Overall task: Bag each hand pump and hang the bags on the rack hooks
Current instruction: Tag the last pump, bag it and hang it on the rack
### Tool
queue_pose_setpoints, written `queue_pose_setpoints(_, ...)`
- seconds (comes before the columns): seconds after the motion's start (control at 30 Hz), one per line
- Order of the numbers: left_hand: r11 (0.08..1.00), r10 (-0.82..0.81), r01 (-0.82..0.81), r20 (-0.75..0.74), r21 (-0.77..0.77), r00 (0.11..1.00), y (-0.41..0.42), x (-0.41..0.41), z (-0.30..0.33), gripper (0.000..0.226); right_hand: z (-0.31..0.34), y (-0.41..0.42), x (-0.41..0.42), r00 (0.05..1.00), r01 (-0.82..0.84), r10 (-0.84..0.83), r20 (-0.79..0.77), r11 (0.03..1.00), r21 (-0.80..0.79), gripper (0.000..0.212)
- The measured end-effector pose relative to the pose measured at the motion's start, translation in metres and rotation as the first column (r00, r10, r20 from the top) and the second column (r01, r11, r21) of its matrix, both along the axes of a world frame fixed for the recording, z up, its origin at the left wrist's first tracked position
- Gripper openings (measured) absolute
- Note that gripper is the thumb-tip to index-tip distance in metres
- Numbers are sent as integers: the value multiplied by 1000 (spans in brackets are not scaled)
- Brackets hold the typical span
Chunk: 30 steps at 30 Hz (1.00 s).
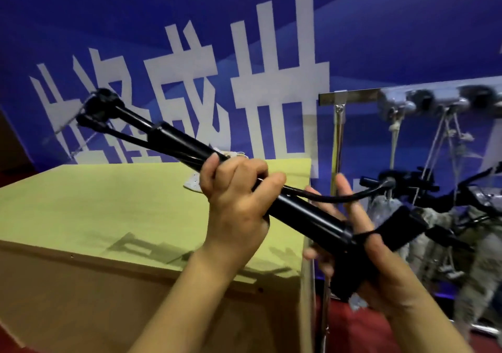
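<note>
I hold one black hand pump (304, 214) diagonally across the centre of the frame, its far end toward the upper left and its handle end toward the lower right. My left hand (236, 203) is curled around the barrel at mid-length. My right hand (361, 249) supports the handle end, palm partly behind it and fingers spread; whether it clamps the pump cannot be determined. The pump's hose (336, 196) loops between my hands. A green-topped table (95, 203) lies at left. The metal rack (353, 95) stands at right, with bagged pumps (434, 216) hanging from it.
</note>
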<state>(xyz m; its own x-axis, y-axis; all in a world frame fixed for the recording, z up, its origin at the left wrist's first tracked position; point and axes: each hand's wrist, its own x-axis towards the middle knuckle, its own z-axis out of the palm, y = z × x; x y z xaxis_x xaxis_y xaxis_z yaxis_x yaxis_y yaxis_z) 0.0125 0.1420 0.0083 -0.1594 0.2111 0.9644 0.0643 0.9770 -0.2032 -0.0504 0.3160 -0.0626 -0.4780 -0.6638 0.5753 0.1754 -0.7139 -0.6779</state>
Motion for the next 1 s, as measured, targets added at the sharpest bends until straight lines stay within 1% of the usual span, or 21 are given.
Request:
queue_pose_setpoints(0.07,997,-75,77,104,-18,992,15,-3,-10,39,-6,17,-6,977,-197,209,34,954,-228,62)
queue_pose_setpoints(0.1,993,-108,113,171,-17,979,21,-6,-15,38,-7,27,-9,973,-166,201,117,951,-259,48)
queue_pose_setpoints(0.13,989,-139,146,247,-13,959,27,-9,-19,39,-8,37,-10,961,-96,151,231,968,-234,40)
queue_pose_setpoints(0.2,984,-158,177,396,-11,904,40,-13,-26,42,-23,47,-16,923,-51,134,360,972,-230,39)
queue_pose_setpoints(0.27,983,-156,184,495,-9,855,51,-13,-29,50,-39,52,-23,899,-91,205,386,952,-293,45)
queue_pose_setpoints(0.3,984,-159,179,498,8,852,53,-12,-28,57,-45,55,-26,887,-115,238,395,944,-310,47)
queue_pose_setpoints(0.37,984,-174,145,374,103,911,45,-5,-23,63,-53,61,-29,872,-145,276,405,935,-324,51)
queue_pose_setpoints(0.4,971,-184,141,226,194,956,39,0,-17,60,-57,66,-29,865,-150,283,414,934,-324,52)
queue_pose_setpoints(0.43,922,-214,192,30,336,976,32,4,-9,56,-58,70,-30,862,-146,278,424,937,-317,53)
queue_pose_setpoints(0.47,799,-263,329,-199,503,944,21,9,1,52,-59,73,-29,862,-143,272,428,940,-309,54)
queue_pose_setpoints(0.5,580,-305,507,-407,638,861,11,11,11,51,-58,75,-28,864,-139,265,428,943,-303,54)
queue_pose_setpoints(0.53,313,-346,637,-541,704,767,2,9,23,54,-59,75,-27,865,-144,268,423,942,-302,54)
queue_pose_setpoints(0.57,98,-418,663,-573,742,704,-5,5,35,63,-59,74,-25,866,-151,273,419,941,-303,54)
queue_pose_setpoints(0.6,-22,-526,636,-550,771,649,-13,-1,44,79,-60,72,-22,866,-160,279,415,940,-300,53)
queue_pose_setpoints(0.67,-112,-690,584,-486,804,537,-20,-12,60,107,-60,67,-18,862,-178,286,418,944,-279,53)
queue_pose_setpoints(0.7,-114,-733,576,-460,809,501,-21,-16,63,109,-61,65,-17,859,-191,289,422,947,-259,53)
queue_pose_setpoints(0.77,-45,-738,603,-433,797,517,-19,-19,68,95,-60,62,-15,862,-205,282,422,954,-219,55)
queue_pose_setpoints(0.83,-49,-692,644,-491,763,529,-18,-17,69,78,-60,61,-15,861,-212,282,424,955,-205,59)
queue_pose_setpoints(0.9,-26,-635,668,-529,743,564,-17,-16,68,59,-58,61,-13,864,-196,257,434,964,-180,63)
queue_pose_setpoints(0.93,14,-602,655,-517,755,609,-16,-18,66,51,-56,62,-13,863,-183,238,445,969,-164,65)
queue_pose_setpoints(1.0,44,-569,621,-492,783,659,-7,-20,59,45,-52,65,-15,856,-167,208,473,978,-127,68)
